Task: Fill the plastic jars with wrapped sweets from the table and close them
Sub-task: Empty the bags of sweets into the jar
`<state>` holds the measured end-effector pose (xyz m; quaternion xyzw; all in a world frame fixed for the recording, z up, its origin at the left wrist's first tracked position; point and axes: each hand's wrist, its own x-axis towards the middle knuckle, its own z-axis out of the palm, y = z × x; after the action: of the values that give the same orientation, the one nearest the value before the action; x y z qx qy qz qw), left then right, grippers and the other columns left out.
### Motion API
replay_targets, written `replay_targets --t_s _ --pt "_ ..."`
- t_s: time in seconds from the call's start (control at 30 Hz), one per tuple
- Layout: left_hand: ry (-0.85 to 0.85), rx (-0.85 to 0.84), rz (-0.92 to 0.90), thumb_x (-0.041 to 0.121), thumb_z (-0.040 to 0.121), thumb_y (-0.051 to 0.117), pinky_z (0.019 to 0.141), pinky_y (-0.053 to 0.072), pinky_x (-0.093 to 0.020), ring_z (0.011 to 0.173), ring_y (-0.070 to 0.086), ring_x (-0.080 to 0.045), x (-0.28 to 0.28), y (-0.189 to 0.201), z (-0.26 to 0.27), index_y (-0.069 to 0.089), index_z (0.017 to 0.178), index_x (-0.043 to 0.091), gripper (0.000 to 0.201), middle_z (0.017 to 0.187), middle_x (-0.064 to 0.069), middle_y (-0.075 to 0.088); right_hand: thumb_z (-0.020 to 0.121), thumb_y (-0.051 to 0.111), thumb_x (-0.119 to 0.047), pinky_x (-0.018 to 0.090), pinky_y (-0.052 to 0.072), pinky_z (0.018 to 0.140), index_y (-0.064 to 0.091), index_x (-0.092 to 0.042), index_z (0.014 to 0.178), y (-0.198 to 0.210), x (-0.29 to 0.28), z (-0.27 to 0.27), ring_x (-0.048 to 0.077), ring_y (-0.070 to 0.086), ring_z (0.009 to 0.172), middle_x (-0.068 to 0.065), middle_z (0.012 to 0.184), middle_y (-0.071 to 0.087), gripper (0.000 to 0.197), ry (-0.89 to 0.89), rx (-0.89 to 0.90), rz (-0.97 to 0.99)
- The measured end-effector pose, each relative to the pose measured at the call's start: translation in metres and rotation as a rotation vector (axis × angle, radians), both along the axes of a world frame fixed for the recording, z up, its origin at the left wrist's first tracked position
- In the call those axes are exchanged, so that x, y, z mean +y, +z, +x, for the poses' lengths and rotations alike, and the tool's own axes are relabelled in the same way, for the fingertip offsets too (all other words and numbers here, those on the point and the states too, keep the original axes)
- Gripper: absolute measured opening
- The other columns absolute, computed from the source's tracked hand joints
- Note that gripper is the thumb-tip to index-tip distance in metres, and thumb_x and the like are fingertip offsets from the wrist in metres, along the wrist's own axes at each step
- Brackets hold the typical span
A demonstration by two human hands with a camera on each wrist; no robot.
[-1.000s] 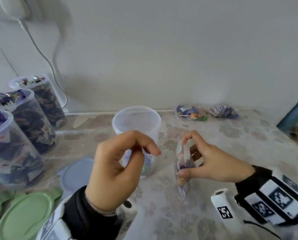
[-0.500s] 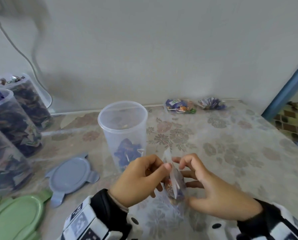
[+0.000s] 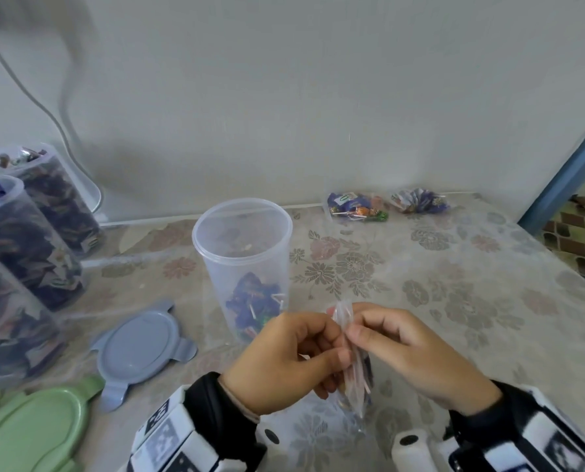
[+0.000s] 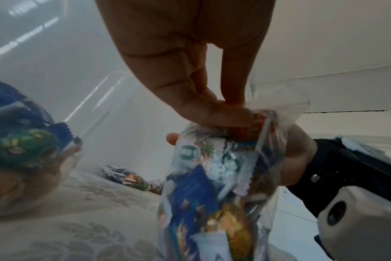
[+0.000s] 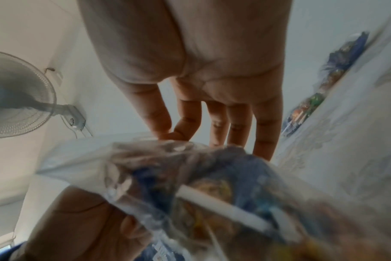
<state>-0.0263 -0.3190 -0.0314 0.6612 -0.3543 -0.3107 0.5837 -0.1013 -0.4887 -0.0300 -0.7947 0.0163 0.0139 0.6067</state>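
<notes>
The open jar (image 3: 243, 253) is standing mid-tabletop (image 3: 454, 301), sweets lying in its bottom. Three filled jars (image 3: 28, 240) are lining the left edge, lids (image 3: 137, 345) lying near them. Two sweet packets (image 3: 355, 207) are sitting far right by the wall. A small bag (image 3: 352, 362) is hanging between both hands, nearest.

- No legible words or numbers are showing anywhere.
- Clear bag of sweets (image 4: 221, 176), near centre: a round white-and-green logo is facing the left wrist camera, its mark too blurred to read.
- Wrist bands (image 3: 168, 437), near edge: black-and-white square code markers are showing, patterns only, no characters.
- Filled jars (image 3: 28, 240), far left: wrapper print is smearing into colour.
</notes>
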Motion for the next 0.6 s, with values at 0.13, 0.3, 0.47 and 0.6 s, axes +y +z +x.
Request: replay_targets --t_s 0.13,0.3,0.47,0.6 --pt "-0.049 0.088 -0.077 0.021 0.080 0.063 0.062 0.051 -0.026 0.058 0.060 -0.014 0.002 -0.008 0.003 0.057 0.075 0.011 0.013 0.064 0.003 0.060 0.088 0.050 -0.024 0.027 0.049 0.090 0.068 -0.004 0.074 -0.001 0.001 -0.001 0.009 0.065 0.097 -0.006 0.091 0.070 0.030 0.038 0.018 0.150" --pt "-0.116 0.167 -0.136 0.021 0.084 0.057 0.065 0.050 -0.023 0.065 0.060 -0.013 0.001 -0.015 0.005 0.056 0.080 0.010 0.012 0.072 0.005 0.061 0.086 0.051 -0.023 0.030 0.049 0.084 0.070 -0.005 0.080 -0.010 0.004 0.000 0.019 0.067 0.087 -0.001 0.087 0.072 0.027 0.022 0.095 0.349" --pt "-0.153 0.237 -0.145 0.020 0.089 0.057 0.072 0.051 -0.024 0.075 0.063 -0.011 0.004 -0.014 0.006 0.054 0.089 0.001 0.019 0.082 0.006 0.067 0.083 0.052 -0.027 0.024 0.050 0.072 0.069 0.006 0.093 -0.009 0.003 -0.002 0.020 0.064 0.079 0.015 0.083 0.068 0.039 -0.038 0.169 0.575" --pt "-0.076 0.226 -0.082 0.020 0.081 0.059 0.064 0.050 -0.022 0.065 0.061 -0.014 0.006 -0.007 0.006 0.055 0.078 0.002 0.018 0.071 -0.001 0.066 0.080 0.059 -0.033 0.029 0.047 0.082 0.061 0.008 0.079 -0.005 0.000 -0.003 0.026 0.061 0.081 0.024 0.082 0.062 0.041 0.010 0.103 0.409"
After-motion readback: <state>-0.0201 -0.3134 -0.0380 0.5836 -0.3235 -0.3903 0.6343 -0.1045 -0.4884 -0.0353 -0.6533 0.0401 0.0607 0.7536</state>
